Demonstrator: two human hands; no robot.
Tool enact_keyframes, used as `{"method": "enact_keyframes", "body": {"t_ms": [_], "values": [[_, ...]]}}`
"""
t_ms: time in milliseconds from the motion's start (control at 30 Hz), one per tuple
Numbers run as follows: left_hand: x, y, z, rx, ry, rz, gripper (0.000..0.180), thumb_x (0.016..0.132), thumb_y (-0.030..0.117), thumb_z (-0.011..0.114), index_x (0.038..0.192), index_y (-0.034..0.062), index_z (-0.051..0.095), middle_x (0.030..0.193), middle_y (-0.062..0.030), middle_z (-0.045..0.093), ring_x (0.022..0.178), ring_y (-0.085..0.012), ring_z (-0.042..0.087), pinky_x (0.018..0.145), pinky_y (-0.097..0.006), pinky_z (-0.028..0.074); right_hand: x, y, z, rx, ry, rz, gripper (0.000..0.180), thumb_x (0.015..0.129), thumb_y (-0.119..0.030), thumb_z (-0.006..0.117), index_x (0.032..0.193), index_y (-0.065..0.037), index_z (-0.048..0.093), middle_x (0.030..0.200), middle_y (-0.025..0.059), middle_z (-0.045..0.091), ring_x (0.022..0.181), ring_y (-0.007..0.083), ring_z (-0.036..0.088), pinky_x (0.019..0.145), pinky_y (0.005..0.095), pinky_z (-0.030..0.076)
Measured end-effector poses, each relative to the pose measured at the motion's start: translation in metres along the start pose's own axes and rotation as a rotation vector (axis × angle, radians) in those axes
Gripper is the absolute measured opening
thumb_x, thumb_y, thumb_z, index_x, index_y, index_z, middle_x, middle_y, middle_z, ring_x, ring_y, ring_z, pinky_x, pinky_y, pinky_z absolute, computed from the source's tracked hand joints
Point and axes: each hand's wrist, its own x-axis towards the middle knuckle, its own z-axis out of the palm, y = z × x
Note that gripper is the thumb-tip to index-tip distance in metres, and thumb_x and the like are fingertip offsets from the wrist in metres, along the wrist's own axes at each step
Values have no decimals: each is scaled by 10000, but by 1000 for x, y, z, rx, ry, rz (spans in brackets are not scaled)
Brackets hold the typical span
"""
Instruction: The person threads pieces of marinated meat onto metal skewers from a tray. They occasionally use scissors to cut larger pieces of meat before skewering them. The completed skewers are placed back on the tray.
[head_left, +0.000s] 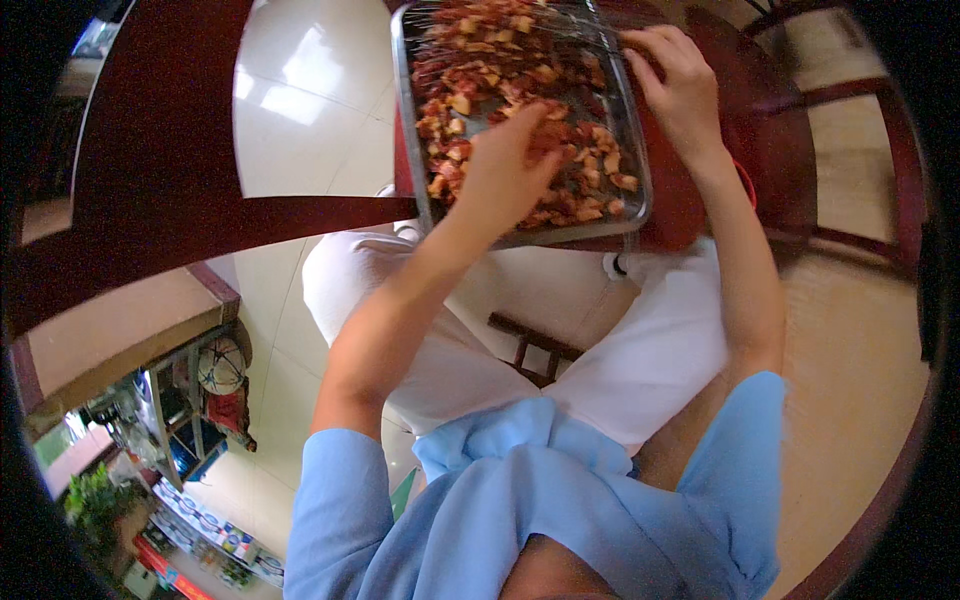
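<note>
A metal tray [640, 190] lies on a dark red surface in front of me, tilted slightly in view. Small chopped pieces [590, 185], reddish brown and pale yellow, are spread over its bottom; they look like diced food, but the exact kind is unclear. My left hand [505, 170] reaches over the near-left side into the tray, with fingers and thumb apart among the pieces. At the far-right rim, my right hand [675, 75] pinches what looks like clear plastic film [590, 28], which stretches across the far end. Motion blurs both hands slightly.
Below the tray are my knees in white trousers [650, 350]. A dark red wooden bar [320, 215] runs in from the left. A wooden chair [850, 100] stands at right. At lower left are a shelf [180, 410], a ball [221, 365] and a green plant [95, 505].
</note>
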Motion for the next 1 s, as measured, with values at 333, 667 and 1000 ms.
{"method": "enact_keyframes", "body": {"t_ms": [333, 667, 1000], "values": [[9, 0, 2, 50, -150, -62, 332, 806, 75, 703, 1122, 0, 633, 1070, -163, 670, 909, -308, 671, 766, -361, 528, -143, -49, -54, 379, -424, 887, 175, 824, -151, 694, 930, -13, 672, 728, 78, 660, 622, 122, 591, 574, 293, 462], [28, -2, 14, 364, -78, 232, 302, 810, 68, 704, 1094, -19, 650, 1199, -154, 626, 1030, -334, 634, 865, -372, 512, -156, -43, -73, 340, -650, 855, 196, 812, -195, 705, 801, -2, 669, 591, 103, 635, 518, 192, 619, 535, 324, 479], [27, -6, 11, 336, -66, 244, 327, 804, 50, 695, 1119, -14, 637, 1204, -152, 622, 1048, -338, 625, 882, -383, 508, -156, -56, -71, 428, -845, 821, 209, 783, -193, 669, 713, 3, 698, 589, 119, 656, 555, 205, 662, 586, 327, 521]]}}
